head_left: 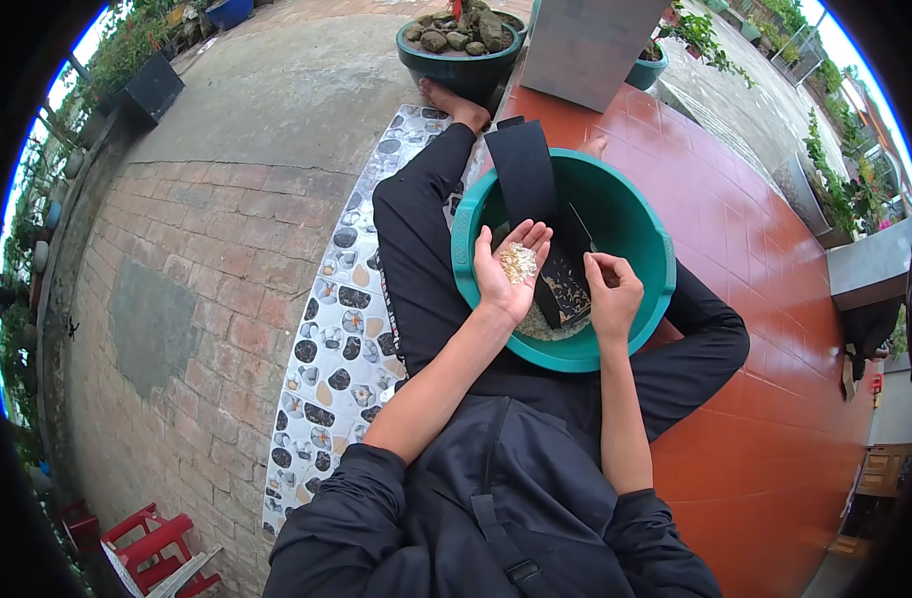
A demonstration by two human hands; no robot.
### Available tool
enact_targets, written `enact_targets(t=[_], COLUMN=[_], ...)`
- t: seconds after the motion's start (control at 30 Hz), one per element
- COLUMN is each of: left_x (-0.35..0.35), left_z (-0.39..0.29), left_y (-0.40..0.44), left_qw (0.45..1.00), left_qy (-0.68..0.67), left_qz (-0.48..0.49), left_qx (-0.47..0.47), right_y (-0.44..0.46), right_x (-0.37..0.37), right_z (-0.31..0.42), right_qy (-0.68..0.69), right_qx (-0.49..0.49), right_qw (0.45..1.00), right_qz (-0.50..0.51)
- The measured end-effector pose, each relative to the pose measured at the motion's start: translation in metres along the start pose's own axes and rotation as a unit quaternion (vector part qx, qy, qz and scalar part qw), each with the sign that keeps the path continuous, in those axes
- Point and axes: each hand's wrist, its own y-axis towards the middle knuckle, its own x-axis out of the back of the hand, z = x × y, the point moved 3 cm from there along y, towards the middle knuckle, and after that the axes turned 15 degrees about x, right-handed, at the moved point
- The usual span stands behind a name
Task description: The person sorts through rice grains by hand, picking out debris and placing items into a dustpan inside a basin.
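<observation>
A large green tub (630, 209) stands between my crossed legs. My left hand (511, 271) is palm up over the tub's left part, its fingers apart, with a small heap of pale grains (519, 262) lying on it. At the right side of the tub, my right hand (613, 287) has thumb and forefinger pinched together; whatever is between them is too small to make out. A black strip (523, 171) leans over the tub's far rim and runs down inside. Scattered grains lie on the dark surface (567, 289) in the tub, and more pale material shows at the bottom.
Beyond the tub are a green pot (456, 68) with stones and a grey block (585, 45). Red tiles (775, 329) lie to the right, pebble-patterned tiles (326, 379) and brick paving (227, 289) to the left. A red stool (157, 548) is at the lower left.
</observation>
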Motion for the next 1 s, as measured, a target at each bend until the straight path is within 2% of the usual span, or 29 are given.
enact_targets(t=[0.17, 0.27, 0.33, 0.4, 0.5, 0.63, 0.87, 1.0], left_x=[0.0, 0.003, 0.004, 0.004, 0.004, 0.005, 0.002, 0.001], left_z=[0.0, 0.002, 0.003, 0.005, 0.004, 0.005, 0.007, 0.008], left_y=[0.0, 0.003, 0.004, 0.004, 0.005, 0.005, 0.005, 0.004], left_qw=[1.0, 0.999, 0.999, 0.998, 0.999, 0.998, 0.997, 0.996], left_qy=[0.003, 0.011, 0.018, 0.025, 0.023, 0.029, 0.043, 0.062], left_qz=[0.001, 0.011, 0.018, 0.014, 0.018, 0.024, 0.02, 0.006], left_qx=[0.005, 0.028, 0.047, 0.057, 0.04, 0.049, 0.063, 0.07], right_y=[0.0, 0.0, -0.002, -0.006, -0.015, -0.02, -0.021, -0.021], right_x=[0.002, 0.001, -0.006, -0.014, -0.025, -0.031, -0.03, -0.031], right_z=[-0.004, 0.014, 0.033, 0.041, 0.045, 0.04, 0.04, 0.04], right_qy=[0.013, -0.025, -0.031, -0.016, -0.024, -0.077, -0.091, -0.104], right_qx=[-0.006, 0.045, 0.125, 0.146, 0.175, 0.211, 0.192, 0.224], right_qw=[0.999, 0.998, 0.99, 0.981, 0.971, 0.959, 0.959, 0.95], right_qz=[-0.038, -0.031, 0.049, 0.124, 0.158, 0.174, 0.186, 0.189])
